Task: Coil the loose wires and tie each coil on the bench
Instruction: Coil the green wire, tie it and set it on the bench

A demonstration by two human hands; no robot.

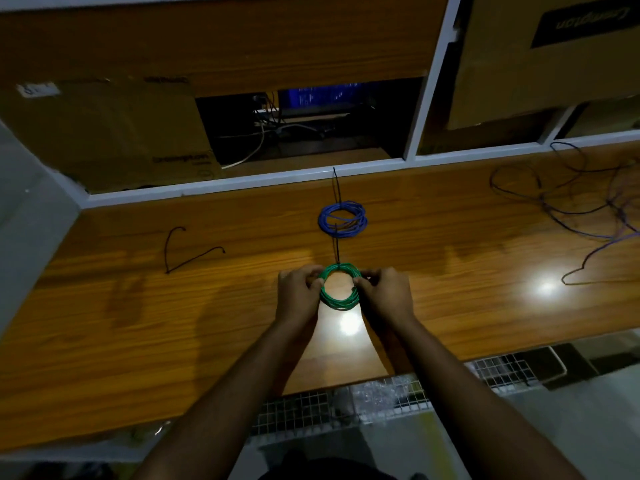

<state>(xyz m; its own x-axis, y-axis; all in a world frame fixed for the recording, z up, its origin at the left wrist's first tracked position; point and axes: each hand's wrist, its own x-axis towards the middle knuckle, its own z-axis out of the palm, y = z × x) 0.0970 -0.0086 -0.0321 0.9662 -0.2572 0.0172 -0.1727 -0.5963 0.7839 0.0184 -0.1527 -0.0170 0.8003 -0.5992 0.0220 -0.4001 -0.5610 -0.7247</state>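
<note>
Pinching the green coil (339, 287) on both sides at mid-bench, left hand (298, 295) and right hand (385, 295) curled on its rim, black tie (336, 252) sticking out top — risk: easing either pinch before cinching lets the turns spring loose.

Green coil (339, 287), blue coil (343, 220), black tie (188, 252), wood-grain brown bench (138, 306).

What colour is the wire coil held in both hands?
Green, seen in the head view.
</note>
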